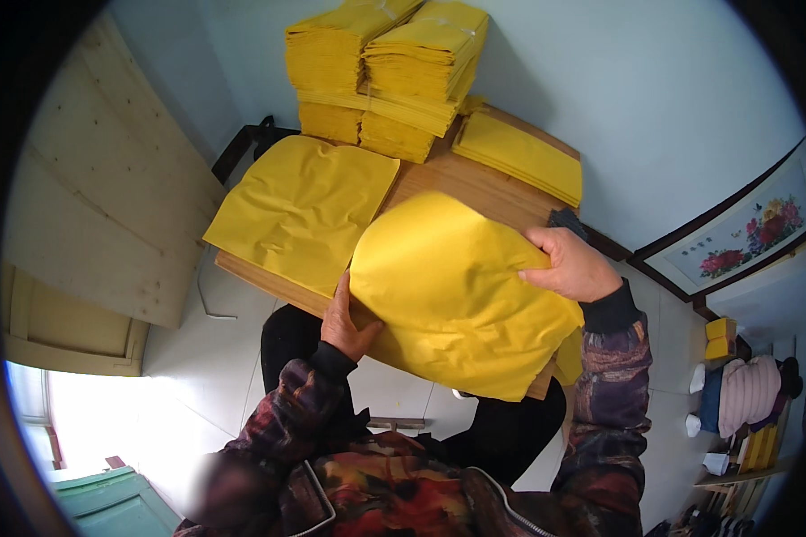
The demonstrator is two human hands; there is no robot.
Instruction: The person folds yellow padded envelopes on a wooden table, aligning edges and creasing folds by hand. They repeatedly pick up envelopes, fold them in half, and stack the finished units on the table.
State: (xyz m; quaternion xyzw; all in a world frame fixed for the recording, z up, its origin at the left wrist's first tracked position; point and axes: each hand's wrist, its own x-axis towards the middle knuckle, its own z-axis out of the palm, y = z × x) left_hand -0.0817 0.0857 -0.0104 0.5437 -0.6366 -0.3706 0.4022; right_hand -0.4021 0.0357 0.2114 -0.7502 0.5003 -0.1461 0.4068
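Note:
A large sheet of yellow paper (452, 295) is raised and curved between my hands, over the front of the wooden table. My right hand (575, 267) pinches its right edge between thumb and fingers. At the lower left edge of the same sheet is my left hand (345, 324), fingers along the border and thumb near the front corner; part of its grip is hidden. Another wrinkled yellow sheet (304, 210) lies flat on the table's left side, perhaps on top of others.
Tall bundles of folded yellow paper (425, 49) stand at the table's back. A lower folded stack (519, 157) lies at the back right of the wooden table (425, 183). A framed flower picture (748, 224) leans by the wall. Another person (750, 394) is at the far right.

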